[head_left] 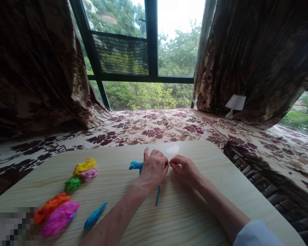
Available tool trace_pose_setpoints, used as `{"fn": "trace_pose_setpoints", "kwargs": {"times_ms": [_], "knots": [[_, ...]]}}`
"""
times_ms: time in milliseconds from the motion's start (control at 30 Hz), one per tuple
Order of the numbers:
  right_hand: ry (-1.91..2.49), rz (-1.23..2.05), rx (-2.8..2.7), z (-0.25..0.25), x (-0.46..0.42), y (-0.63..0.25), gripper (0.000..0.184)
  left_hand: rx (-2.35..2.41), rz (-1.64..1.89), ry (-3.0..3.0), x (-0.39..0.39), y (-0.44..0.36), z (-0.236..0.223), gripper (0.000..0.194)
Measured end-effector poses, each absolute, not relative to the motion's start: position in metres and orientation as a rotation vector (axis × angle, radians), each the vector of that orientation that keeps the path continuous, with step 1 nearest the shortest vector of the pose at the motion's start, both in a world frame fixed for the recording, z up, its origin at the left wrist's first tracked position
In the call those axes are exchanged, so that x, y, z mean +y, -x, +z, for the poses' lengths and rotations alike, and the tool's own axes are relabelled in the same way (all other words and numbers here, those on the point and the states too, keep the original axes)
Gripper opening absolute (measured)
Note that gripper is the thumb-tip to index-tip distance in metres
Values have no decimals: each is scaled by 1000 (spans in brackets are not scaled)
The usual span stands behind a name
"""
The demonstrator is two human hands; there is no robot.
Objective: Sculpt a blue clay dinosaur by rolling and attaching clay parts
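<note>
Both hands over the far half of a pale table, fingertips nearly meeting, with a thin strand spanning the narrow gap. Left hand: back upward, thumb and forefinger pinched on the strand, little finger raised. Right hand: likewise pinched on the strand from the opposite side, fingers curled, with a pale sleeve farther back along the arm. Beside the left hand, partly hidden by it, a blue piece of clay; contact between the two impossible to tell. Nearer the table's front edge, below the left hand, a slender blue rod. Left of the left forearm, a tapered blue lump, point directed away. Farther left, in a loose row from near to far: pink lump against orange lump, then green lump, then pale pink lump touching yellow lump. Beyond the table, flowered cloth, a white lamp at right, and a dark-framed window between patterned curtains.
</note>
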State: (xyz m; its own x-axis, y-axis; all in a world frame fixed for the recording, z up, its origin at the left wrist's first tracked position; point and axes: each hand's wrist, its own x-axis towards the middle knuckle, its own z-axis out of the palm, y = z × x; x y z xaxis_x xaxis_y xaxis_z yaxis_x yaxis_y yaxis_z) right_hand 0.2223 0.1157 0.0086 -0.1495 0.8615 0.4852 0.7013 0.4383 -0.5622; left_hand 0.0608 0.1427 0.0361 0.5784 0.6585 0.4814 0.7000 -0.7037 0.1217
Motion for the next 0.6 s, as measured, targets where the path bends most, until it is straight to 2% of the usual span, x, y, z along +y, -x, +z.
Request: {"fn": "trace_pose_setpoints", "kwargs": {"times_ms": [400,533,600], "knots": [[1312,244,-1911,7,116,-222,12,-1162,-739,2730,143,-61,38,17],[1314,242,-1897,7,117,-222,11,-1212,-722,2740,143,-58,39,10],[1316,242,-1889,7,117,-222,11,-1226,-701,2736,143,-56,41,13]]}}
